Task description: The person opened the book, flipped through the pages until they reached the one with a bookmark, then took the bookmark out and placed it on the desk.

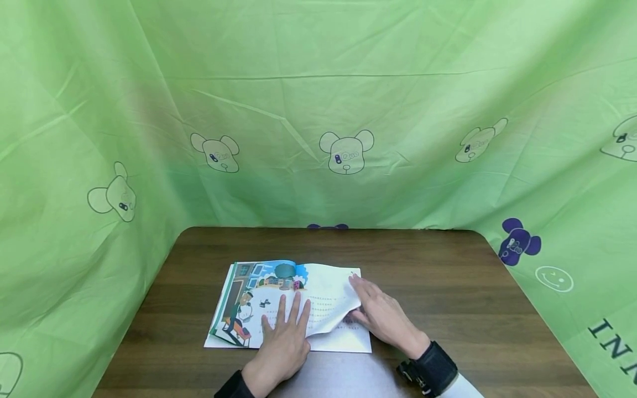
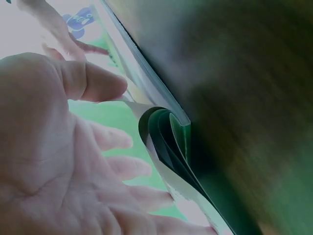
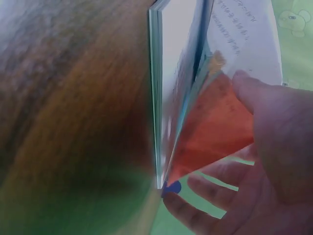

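Observation:
An illustrated picture book (image 1: 259, 304) lies spread on the table, a street scene on its left page and lines of text on the right. My left hand (image 1: 283, 342) rests on the lower middle of the book with its fingers extended. At the right side, my right hand (image 1: 385, 315) holds a page (image 1: 325, 282) between thumb and fingers, its lower corner lifted off the page beneath. The page's orange printed side (image 3: 215, 127) shows in the right wrist view. In the left wrist view, the leaves (image 2: 161, 132) curve up beside the spine.
The brown wooden table (image 1: 448, 287) extends around the book, with a pale glare spot in front of it. Green cloth (image 1: 278, 110) printed with bear heads hangs behind and along both sides. A black band with a camera (image 1: 433, 367) sits on the right wrist.

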A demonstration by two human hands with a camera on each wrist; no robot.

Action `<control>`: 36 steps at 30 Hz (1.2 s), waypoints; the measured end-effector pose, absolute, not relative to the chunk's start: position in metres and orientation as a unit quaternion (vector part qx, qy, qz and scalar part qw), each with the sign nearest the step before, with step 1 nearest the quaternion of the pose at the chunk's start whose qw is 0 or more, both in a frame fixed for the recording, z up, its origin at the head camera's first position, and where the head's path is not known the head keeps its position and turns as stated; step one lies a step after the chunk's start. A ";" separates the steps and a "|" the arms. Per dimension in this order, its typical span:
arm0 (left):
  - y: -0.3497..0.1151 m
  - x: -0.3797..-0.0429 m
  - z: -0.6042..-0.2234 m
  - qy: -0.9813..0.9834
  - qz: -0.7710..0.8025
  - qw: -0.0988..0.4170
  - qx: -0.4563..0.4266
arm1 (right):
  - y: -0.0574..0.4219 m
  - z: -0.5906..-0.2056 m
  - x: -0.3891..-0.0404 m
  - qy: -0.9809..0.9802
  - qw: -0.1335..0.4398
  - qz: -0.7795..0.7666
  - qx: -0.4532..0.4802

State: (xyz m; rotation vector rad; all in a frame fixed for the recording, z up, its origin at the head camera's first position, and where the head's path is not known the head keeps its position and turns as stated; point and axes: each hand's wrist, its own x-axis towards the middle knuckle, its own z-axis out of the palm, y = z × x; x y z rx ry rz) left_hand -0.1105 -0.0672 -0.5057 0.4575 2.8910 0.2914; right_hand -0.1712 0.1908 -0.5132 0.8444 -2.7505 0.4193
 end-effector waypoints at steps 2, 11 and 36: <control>-0.067 -0.111 -0.506 0.978 0.105 0.095 0.152 | 0.190 -0.514 -0.172 -0.941 0.126 0.152 0.275; -0.069 -0.110 -0.507 0.979 0.126 0.053 0.151 | 0.192 -0.516 -0.173 -0.949 0.123 0.132 0.257; -0.103 -0.106 -0.506 0.965 0.180 -0.165 0.097 | 0.189 -0.512 -0.163 -0.932 0.003 0.110 0.345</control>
